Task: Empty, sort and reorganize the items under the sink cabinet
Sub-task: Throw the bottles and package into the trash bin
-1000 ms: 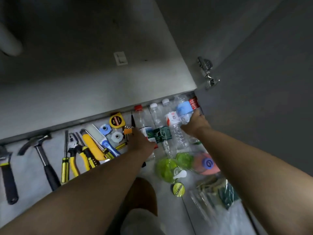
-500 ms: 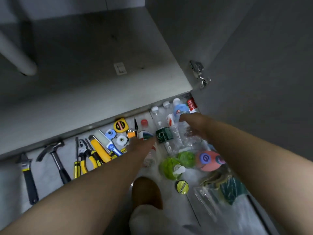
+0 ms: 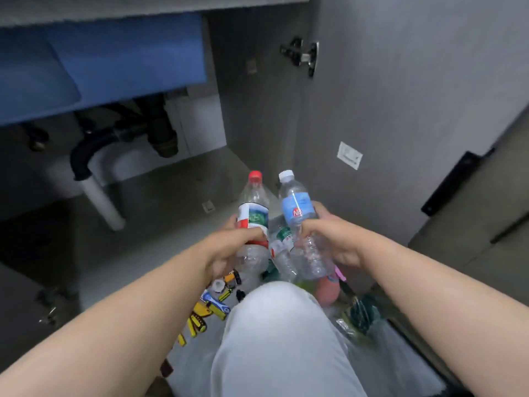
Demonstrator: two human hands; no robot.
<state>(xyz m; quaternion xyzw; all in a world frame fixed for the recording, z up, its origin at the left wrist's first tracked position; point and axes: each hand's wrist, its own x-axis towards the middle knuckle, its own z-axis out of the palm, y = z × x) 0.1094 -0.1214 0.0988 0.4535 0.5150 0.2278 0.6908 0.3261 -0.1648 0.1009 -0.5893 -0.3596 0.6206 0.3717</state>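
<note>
Up close, little of the writing can be read: the blue-label bottle (image 3: 297,213), white-capped, carries red letters too blurred to make out, and the red-capped bottle (image 3: 253,216) wears a white, red and green wrapper with no legible words. The left hand (image 3: 226,250) is curled round the red-capped bottle just below its label. The right hand (image 3: 337,242) is wrapped round the blue-label bottle the same way. Both bottles are clear plastic, held side by side above the floor in front of the open cabinet, caps tilted away from the person. A third bottle (image 3: 282,247) with a green and red label sits wedged between them, and which hand carries it cannot be told. Behind are the blue sink underside (image 3: 100,61), a black drain pipe (image 3: 86,150), a white pipe (image 3: 100,202) and the cabinet floor (image 3: 171,190). The open door (image 3: 400,96) bears a hinge (image 3: 303,54) and a white sticker (image 3: 349,155). A knee (image 3: 280,339) in pale cloth hides much of the floor, with yellow-handled tools (image 3: 200,316) and a pink item (image 3: 327,292) showing beside it.
</note>
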